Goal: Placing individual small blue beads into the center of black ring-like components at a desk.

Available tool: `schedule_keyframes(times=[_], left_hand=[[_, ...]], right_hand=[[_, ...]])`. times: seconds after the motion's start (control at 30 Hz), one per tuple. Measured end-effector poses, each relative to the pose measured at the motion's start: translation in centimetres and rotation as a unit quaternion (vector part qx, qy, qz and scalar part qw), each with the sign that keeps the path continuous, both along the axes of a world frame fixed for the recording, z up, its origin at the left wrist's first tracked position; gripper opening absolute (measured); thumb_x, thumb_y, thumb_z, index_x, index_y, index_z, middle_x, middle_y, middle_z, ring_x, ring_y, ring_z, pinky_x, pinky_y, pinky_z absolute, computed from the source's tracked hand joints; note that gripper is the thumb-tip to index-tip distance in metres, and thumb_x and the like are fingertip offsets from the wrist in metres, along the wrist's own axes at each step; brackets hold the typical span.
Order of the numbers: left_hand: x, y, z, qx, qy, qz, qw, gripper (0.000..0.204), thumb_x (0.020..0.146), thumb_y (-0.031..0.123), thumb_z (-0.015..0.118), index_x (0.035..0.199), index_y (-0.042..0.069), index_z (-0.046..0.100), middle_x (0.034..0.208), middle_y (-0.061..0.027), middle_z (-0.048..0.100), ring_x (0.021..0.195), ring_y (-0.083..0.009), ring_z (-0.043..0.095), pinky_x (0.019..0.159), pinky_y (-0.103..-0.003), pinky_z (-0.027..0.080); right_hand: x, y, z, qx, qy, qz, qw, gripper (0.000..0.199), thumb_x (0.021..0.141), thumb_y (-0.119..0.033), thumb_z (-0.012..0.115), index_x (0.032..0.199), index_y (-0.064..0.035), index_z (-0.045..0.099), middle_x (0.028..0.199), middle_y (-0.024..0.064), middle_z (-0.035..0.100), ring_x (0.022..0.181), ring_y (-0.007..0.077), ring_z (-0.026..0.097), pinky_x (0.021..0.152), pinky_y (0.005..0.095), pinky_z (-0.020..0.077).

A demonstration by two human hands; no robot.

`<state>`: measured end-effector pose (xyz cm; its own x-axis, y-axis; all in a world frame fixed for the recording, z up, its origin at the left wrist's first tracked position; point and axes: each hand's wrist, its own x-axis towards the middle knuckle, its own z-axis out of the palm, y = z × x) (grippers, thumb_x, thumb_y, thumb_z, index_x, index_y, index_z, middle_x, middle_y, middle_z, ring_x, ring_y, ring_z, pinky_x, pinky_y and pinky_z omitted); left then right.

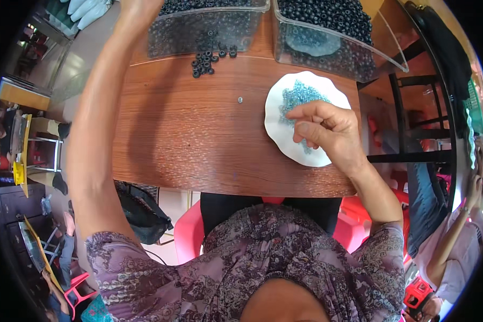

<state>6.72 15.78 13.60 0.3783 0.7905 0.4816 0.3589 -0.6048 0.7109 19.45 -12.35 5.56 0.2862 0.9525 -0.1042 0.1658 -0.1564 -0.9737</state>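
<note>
My right hand [330, 131] hovers over a white scalloped plate [276, 137]. Its thumb and index finger are bent with a gap between their tips, the other fingers curl inward, and nothing shows between them. Partly under the hand lies a pile of small, clear blue beads [303, 94] on the plate. My left arm stretches to the far left, where only part of my left hand [140, 4] shows beside a clear plastic bin [198, 35] of black, ring-like pieces; its fingers are cut off by the upper edge. One tiny clear bead [240, 100] sits alone mid-table.
Several black ring-like pieces [203, 65] lie loose on the wooden table [188, 145] before the left bin. A second clear bin [327, 53] with black pieces stands at the far right. Other people [451, 252] are at the right and lower left; a black bag [142, 212] is below the table.
</note>
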Motion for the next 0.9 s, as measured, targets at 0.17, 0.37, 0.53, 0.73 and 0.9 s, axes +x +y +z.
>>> schedule_keyframes(times=[0.17,0.37,0.53,0.73,0.9], left_hand=[[-0.4,5.5,-3.3,0.338,0.052,0.044,0.939,0.041,0.067,0.009,0.068,0.106,0.001,0.059,0.097,-0.0188,0.064,0.086,-0.0334,0.060,0.076,-0.038,0.048],[-4.2,-1.7,-9.6,0.278,0.036,-0.064,0.958,0.017,0.072,0.011,0.071,0.090,0.011,0.068,0.084,-0.0027,0.065,0.073,-0.0174,0.058,0.068,-0.029,0.050],[-4.1,-3.7,-13.7,0.321,0.205,-0.136,0.914,0.016,0.066,-0.001,0.066,0.080,0.007,0.066,0.083,-0.0031,0.061,0.084,-0.0200,0.051,0.071,-0.030,0.048],[-2.0,-2.6,-14.8,0.422,0.242,-0.211,0.848,0.005,0.063,0.005,0.063,0.068,0.004,0.061,0.075,-0.0023,0.057,0.082,-0.0197,0.047,0.079,-0.031,0.038],[-1.2,-2.8,-14.9,0.463,0.293,-0.243,0.801,0.004,0.065,0.008,0.060,0.065,0.004,0.059,0.070,-0.0040,0.054,0.081,-0.0198,0.048,0.080,-0.032,0.039]], right_hand=[[0.0,1.1,-1.2,0.056,-0.083,-0.003,0.995,0.016,0.081,-0.001,0.061,0.096,-0.0003,0.065,0.077,0.0032,0.064,0.068,0.0067,0.057,0.060,0.0208,0.0447],[-0.1,3.9,-2.8,0.102,-0.193,0.019,0.976,0.012,0.080,0.000,0.061,0.092,0.0016,0.064,0.078,0.0055,0.063,0.076,0.0119,0.058,0.067,0.0245,0.0450],[-0.6,6.3,-3.5,0.163,-0.336,0.063,0.925,0.013,0.076,0.001,0.062,0.089,0.0015,0.062,0.075,0.0105,0.061,0.074,0.0227,0.059,0.066,0.0312,0.0454],[-1.2,7.2,-4.5,0.196,-0.384,0.076,0.899,0.011,0.072,0.001,0.064,0.082,-0.0006,0.062,0.074,0.0112,0.061,0.072,0.0288,0.056,0.064,0.0372,0.0443],[-0.9,7.5,-5.2,0.199,-0.413,0.088,0.884,0.012,0.070,0.001,0.065,0.081,-0.0014,0.061,0.075,0.0106,0.060,0.072,0.0282,0.055,0.064,0.0371,0.0442]])
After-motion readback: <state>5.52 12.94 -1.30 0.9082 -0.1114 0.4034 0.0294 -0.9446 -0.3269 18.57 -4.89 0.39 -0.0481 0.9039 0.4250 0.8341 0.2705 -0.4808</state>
